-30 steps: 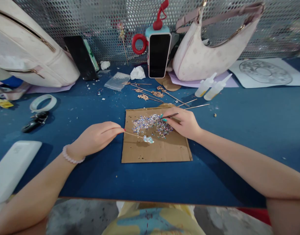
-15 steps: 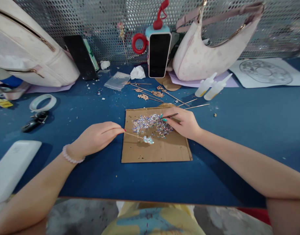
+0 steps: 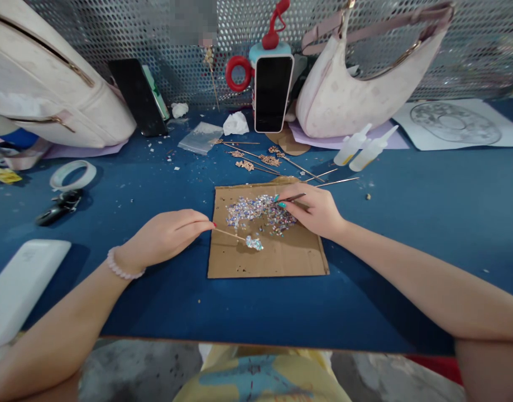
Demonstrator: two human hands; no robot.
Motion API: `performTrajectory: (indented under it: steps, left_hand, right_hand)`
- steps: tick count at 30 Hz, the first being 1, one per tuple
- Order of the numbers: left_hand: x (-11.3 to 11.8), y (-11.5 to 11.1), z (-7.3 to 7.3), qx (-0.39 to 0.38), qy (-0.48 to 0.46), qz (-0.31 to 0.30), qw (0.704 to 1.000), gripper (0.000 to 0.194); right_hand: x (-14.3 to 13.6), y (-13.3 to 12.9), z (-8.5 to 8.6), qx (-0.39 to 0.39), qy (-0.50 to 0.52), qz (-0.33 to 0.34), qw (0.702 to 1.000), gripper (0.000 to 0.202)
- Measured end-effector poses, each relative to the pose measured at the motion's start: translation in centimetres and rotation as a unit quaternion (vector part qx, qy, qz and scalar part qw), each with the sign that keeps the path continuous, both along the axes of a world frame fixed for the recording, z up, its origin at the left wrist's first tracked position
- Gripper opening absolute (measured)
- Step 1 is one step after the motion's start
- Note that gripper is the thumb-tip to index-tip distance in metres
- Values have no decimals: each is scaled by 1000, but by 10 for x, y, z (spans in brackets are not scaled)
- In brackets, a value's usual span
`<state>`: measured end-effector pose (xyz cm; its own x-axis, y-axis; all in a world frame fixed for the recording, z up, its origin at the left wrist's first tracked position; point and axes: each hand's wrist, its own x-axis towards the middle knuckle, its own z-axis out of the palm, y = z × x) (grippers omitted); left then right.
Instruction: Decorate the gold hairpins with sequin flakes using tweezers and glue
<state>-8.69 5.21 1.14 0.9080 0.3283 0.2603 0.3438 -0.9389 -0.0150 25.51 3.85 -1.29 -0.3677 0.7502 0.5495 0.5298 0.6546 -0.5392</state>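
My left hand [image 3: 178, 233] pinches the end of a thin metal hairpin stick [image 3: 230, 233]. Its far end carries an ornament [image 3: 254, 243] covered in sparkling stones, held over a piece of brown cardboard [image 3: 267, 265]. Between the thumb and fingers of my right hand [image 3: 312, 211] is a pair of dark tweezers [image 3: 297, 197]. The tweezer tips point into a loose heap of small glittering rhinestones [image 3: 250, 209] on the cardboard. Whether the tips grip a stone is too small to tell.
Several gold hairpins [image 3: 269, 161] lie behind the cardboard. Two small glue bottles [image 3: 367, 153] stand right of them. A phone [image 3: 273, 95] leans on a cup, between a white backpack [image 3: 67, 84] and a handbag [image 3: 365, 84]. Left are a tape roll [image 3: 73, 176] and a white power bank [image 3: 28, 285].
The stone-covered ornament has turned slightly as the left fingers hold the stick. My right hand with the tweezers stays over the rhinestone heap.
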Motion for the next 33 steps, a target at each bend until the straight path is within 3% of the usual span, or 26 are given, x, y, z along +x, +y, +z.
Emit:
performTrajectory:
  steps: [10, 26, 33]
  left_hand:
    - [1, 0, 0, -3, 6, -2, 1000, 26]
    - [0, 1, -1, -9, 7, 1, 1000, 28]
    - [0, 0, 0, -11, 11, -4, 1000, 27]
  right_hand:
    - [0, 0, -1, 44, 8, 12, 999, 15]
    - [0, 0, -1, 5, 1, 3, 1000, 18]
    - [0, 0, -1, 28, 8, 13, 999, 17]
